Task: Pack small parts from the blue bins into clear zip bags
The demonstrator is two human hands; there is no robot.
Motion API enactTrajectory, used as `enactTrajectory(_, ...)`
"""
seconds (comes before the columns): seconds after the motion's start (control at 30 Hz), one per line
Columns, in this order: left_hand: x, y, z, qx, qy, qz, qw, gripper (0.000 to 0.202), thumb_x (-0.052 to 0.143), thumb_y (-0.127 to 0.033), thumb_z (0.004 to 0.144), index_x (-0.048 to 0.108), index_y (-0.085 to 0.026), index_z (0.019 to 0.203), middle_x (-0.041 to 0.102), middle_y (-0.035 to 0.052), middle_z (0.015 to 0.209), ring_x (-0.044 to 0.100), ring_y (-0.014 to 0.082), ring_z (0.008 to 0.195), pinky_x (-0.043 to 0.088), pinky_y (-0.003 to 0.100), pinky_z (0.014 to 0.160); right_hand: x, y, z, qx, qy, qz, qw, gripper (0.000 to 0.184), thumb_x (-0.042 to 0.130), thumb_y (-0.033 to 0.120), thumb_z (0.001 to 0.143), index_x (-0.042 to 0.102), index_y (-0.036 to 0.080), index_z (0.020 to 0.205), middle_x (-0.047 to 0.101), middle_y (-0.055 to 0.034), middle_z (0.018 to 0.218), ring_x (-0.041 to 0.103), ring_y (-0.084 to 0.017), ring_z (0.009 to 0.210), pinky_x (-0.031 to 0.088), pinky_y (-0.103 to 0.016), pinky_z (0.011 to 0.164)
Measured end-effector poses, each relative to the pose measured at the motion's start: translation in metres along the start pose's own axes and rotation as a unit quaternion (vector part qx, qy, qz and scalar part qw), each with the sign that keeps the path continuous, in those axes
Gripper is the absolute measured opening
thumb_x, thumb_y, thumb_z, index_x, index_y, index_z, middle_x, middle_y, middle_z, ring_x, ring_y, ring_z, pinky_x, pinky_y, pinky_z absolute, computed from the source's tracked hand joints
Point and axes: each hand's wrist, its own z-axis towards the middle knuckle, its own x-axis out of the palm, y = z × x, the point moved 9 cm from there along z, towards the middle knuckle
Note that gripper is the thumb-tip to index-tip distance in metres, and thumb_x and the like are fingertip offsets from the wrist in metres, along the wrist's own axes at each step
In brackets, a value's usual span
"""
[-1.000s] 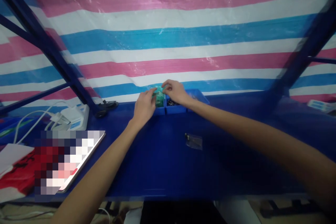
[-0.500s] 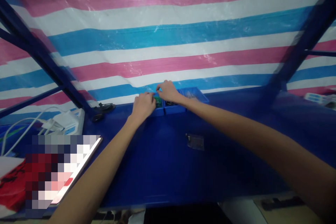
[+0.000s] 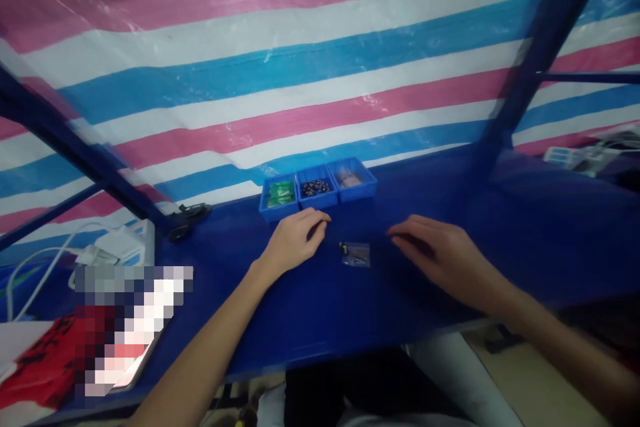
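Observation:
Three small blue bins stand in a row at the back of the blue table [image 3: 310, 307]. The left bin [image 3: 279, 195] holds green pieces, the middle bin [image 3: 317, 188] small dark parts, the right bin [image 3: 351, 179] pale pinkish ones. A small clear bag [image 3: 355, 254] with dark parts lies in front of them. My left hand [image 3: 295, 241] rests on the table just left of the bag, fingers loosely curved and holding nothing. My right hand [image 3: 440, 255] hovers to the right of the bag, fingers stretched towards it and apart from it, empty.
A white power adapter with cables [image 3: 123, 247] sits at the left, with a blurred-out tablet [image 3: 130, 320] and a red and white sheet [image 3: 35, 360] nearer me. A black clamp [image 3: 186, 221] lies by the blue frame post [image 3: 520, 80]. A striped tarp [image 3: 300, 67] closes the back.
Both hands have left the bins and come back towards me, down to the table on either side of the clear bag. The green pieces now lie in the left bin.

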Motion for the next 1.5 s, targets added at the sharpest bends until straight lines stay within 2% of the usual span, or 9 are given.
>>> enactTrajectory(0.1,0.024,-0.003,-0.001,-0.030,0.081,-0.089,0.992,0.022,0.059,-0.033,0.097,0.069,-0.020,0.110,0.068,0.0016,0.089,0.061,0.0128,0.072,0.048,0.026,0.068,-0.012,-0.017,-0.036,0.074,-0.046,-0.011,0.996,0.018,0.053,0.030,0.101,0.068,0.023,0.109,0.066,-0.0037,0.091,0.059,-0.015,0.066,0.045,-0.029,0.063)
enactTrajectory(0.2,0.032,-0.006,0.000,-0.044,0.121,-0.135,0.982,0.027,0.071,-0.042,0.089,0.072,-0.022,0.106,0.066,0.0012,0.092,0.061,0.0132,0.078,0.047,0.025,0.069,-0.006,-0.021,-0.039,0.093,-0.023,0.003,0.995,0.018,0.052,0.030,0.101,0.068,0.023,0.108,0.067,-0.0040,0.094,0.059,-0.014,0.066,0.045,-0.029,0.061)
enactTrajectory(0.43,0.038,-0.001,-0.002,-0.053,0.145,-0.165,0.974,0.012,0.074,-0.030,0.088,0.074,-0.022,0.097,0.063,0.0000,0.093,0.060,0.0115,0.079,0.047,0.024,0.070,0.048,0.012,0.025,-0.020,0.161,-0.033,0.986,0.019,0.050,0.027,0.101,0.065,0.020,0.111,0.065,-0.0069,0.104,0.064,-0.021,0.092,0.048,-0.034,0.082)
enactTrajectory(0.6,0.035,0.015,-0.002,-0.102,0.124,-0.186,0.969,0.012,0.077,-0.027,0.084,0.070,-0.018,0.089,0.065,-0.0018,0.085,0.059,0.0110,0.074,0.045,0.023,0.067,0.078,0.020,0.063,-0.064,0.206,-0.087,0.973,0.013,0.056,0.026,0.097,0.064,0.017,0.101,0.065,-0.0086,0.101,0.062,-0.022,0.085,0.044,-0.033,0.071)
enactTrajectory(0.73,0.021,0.023,0.000,-0.119,0.064,-0.162,0.977,0.012,0.076,-0.024,0.084,0.068,-0.018,0.091,0.065,-0.0032,0.080,0.058,0.0104,0.070,0.044,0.023,0.066,0.083,0.012,0.079,-0.034,0.190,0.010,0.981,0.009,0.061,0.025,0.094,0.066,0.018,0.093,0.067,-0.0037,0.086,0.060,-0.017,0.077,0.042,-0.029,0.068)
enactTrajectory(0.97,0.009,0.009,0.002,-0.063,-0.029,-0.105,0.992,0.008,0.069,-0.014,0.088,0.063,-0.018,0.091,0.063,-0.0026,0.082,0.057,0.0109,0.073,0.043,0.024,0.068,0.085,0.002,0.085,0.046,0.169,0.149,0.973,0.014,0.061,0.026,0.093,0.071,0.018,0.087,0.070,-0.0004,0.077,0.060,-0.013,0.068,0.042,-0.025,0.062)
enactTrajectory(1.1,0.012,-0.001,0.003,-0.024,-0.013,-0.067,0.997,0.008,0.063,-0.012,0.090,0.058,-0.018,0.088,0.059,-0.0022,0.081,0.054,0.0113,0.070,0.040,0.024,0.065,0.085,0.003,0.085,0.039,0.157,0.153,0.975,0.015,0.062,0.027,0.092,0.069,0.018,0.082,0.070,-0.0006,0.077,0.061,-0.015,0.070,0.042,-0.026,0.064)
enactTrajectory(1.3,-0.005,-0.013,0.030,0.050,0.024,-0.023,0.998,0.010,0.061,-0.012,0.088,0.054,-0.018,0.086,0.056,-0.0033,0.073,0.052,0.0112,0.065,0.037,0.025,0.063,0.074,0.004,0.097,0.023,0.091,0.202,0.975,0.024,0.063,0.038,0.091,0.069,0.018,0.081,0.070,-0.0032,0.079,0.062,-0.018,0.075,0.045,-0.031,0.072)
enactTrajectory(1.5,0.000,-0.011,0.050,0.058,0.053,-0.016,0.997,0.006,0.057,-0.013,0.088,0.057,-0.018,0.091,0.061,-0.0010,0.077,0.057,0.0130,0.070,0.039,0.026,0.066,0.067,-0.009,0.106,0.051,0.077,0.248,0.964,0.028,0.066,0.044,0.088,0.070,0.017,0.081,0.071,-0.0056,0.083,0.062,-0.019,0.076,0.048,-0.034,0.075)
